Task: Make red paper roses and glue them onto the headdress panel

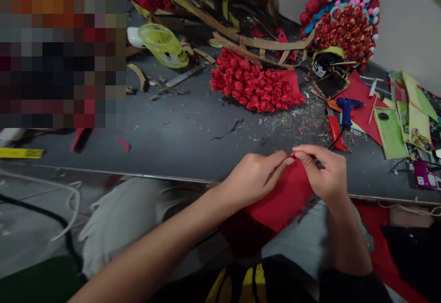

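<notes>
A sheet of red paper or thin cloth point(285, 197) hangs from my fingertips over my lap, at the table's front edge. Thumb and fingers of my left hand point(257, 172) pinch its top edge. My right hand point(324, 170) pinches the same edge right beside it, the fingertips of both hands nearly touching. Which material the sheet is, I cannot tell. Beyond my hands lies a dense cluster of crumpled red paper flowers point(255, 82) on the dark table point(193, 128).
A blue hot glue gun point(348, 109) lies right of my hands, near a red box cutter point(336, 133) and green card pieces point(391, 133). A yellow-green container point(163, 46), a metal ruler point(186, 75) and curved cardboard strips point(255, 41) lie farther back. A wreath-like decoration point(344, 27) leans at the wall.
</notes>
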{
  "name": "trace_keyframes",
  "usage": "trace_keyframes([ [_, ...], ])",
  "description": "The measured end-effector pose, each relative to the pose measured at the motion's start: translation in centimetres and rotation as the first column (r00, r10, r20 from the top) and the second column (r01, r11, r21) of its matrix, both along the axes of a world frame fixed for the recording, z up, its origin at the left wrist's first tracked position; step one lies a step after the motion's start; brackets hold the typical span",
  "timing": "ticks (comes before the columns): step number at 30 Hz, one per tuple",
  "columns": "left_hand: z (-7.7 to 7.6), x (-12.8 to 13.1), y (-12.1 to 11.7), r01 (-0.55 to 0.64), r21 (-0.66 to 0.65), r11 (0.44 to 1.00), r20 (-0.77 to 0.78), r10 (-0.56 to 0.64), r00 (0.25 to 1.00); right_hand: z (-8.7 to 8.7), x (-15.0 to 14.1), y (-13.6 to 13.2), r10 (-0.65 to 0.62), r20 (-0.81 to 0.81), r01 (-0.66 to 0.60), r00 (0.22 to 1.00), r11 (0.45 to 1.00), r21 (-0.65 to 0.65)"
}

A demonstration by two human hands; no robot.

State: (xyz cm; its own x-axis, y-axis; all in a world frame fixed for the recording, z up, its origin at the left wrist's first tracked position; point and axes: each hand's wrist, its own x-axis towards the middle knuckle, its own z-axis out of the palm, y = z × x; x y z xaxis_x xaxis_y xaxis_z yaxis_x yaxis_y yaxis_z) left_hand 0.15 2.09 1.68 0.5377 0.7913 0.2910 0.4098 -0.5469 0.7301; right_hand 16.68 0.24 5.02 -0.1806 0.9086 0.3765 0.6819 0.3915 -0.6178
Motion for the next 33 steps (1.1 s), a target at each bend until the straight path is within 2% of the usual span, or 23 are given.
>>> trace_keyframes([
  [5,-0.5,-0.1,0.0,-0.051,0.129,0.99,-0.043,0.057,0.997,-0.5,-0.2,-0.2,-0.051,0.032,0.051,0.998,0.999,0.007],
  [8,-0.6,-0.1,0.1,-0.059,0.162,0.985,-0.051,0.068,0.996,-0.7,-0.2,-0.1,-0.076,0.039,0.076,0.996,0.997,0.002],
  [12,-0.4,-0.3,0.4,-0.09,0.144,0.986,-0.016,0.093,0.996,-0.8,0.4,0.2,-0.067,0.063,0.075,0.996,0.989,-0.125],
  [16,-0.3,-0.3,0.7,-0.111,0.134,0.985,0.009,0.111,0.994,-1.1,0.6,0.6,-0.136,0.085,0.143,0.987,0.986,-0.084],
  [21,0.2,-0.5,1.0,-0.174,0.09,0.981,-0.003,0.175,0.985,-1.3,1.0,0.9,-0.106,0.04,0.111,0.994,0.979,-0.173],
  [26,0.6,-0.8,1.3,-0.213,0.013,0.977,-0.006,0.213,0.977,-1.8,1.5,1.3,-0.156,0.01,0.156,0.988,0.979,-0.134],
  [30,0.6,-0.9,1.6,-0.258,-0.004,0.966,0.016,0.258,0.966,-2.1,1.8,1.6,-0.143,-0.051,0.129,0.988,0.971,-0.203],
  [33,0.6,-1.0,1.8,-0.256,-0.011,0.966,0.043,0.257,0.966,-2.1,1.9,1.7,-0.159,-0.044,0.15,0.986,0.975,-0.163],
])
